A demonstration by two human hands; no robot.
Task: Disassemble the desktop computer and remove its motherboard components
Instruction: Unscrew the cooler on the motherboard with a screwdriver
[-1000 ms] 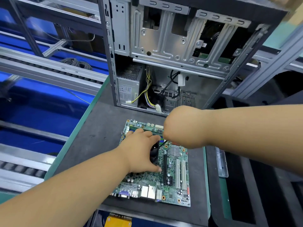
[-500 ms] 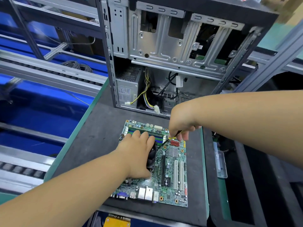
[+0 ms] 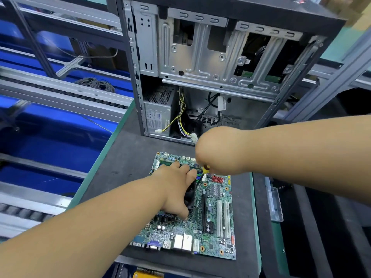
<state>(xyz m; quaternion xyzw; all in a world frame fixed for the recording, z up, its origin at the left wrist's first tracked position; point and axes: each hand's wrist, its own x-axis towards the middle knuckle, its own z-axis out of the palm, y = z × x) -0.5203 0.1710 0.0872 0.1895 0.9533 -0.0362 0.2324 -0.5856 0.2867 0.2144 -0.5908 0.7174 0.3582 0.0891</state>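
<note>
A: Steel first: the case (image 3: 210, 63) stands at the far end of the mat (image 3: 124, 157), side off, and looks rigid and heavy with thin stamped edges. I'd lift it by the frame rails, not the drive cage.

B: And the board (image 3: 212, 227)?

A: It lies flat on the mat, near the case. Light and stiff, I'd say, but fragile, so it wants holding by its bare edges and never by the slots or ports.

B: What is the left hand (image 3: 176, 189) doing?

A: It lies over the black cooler (image 3: 189, 199) at the board's middle, fingers together and curled over its far side, thumb down by its near edge. The cooler is probably the densest part there.

B: The right hand (image 3: 218, 151)?

A: It hangs above the board's far right corner, closed round a screwdriver (image 3: 205, 169); only a yellow bit of handle and a thin dark shaft show. I cannot tell how its fingers lie.
</note>
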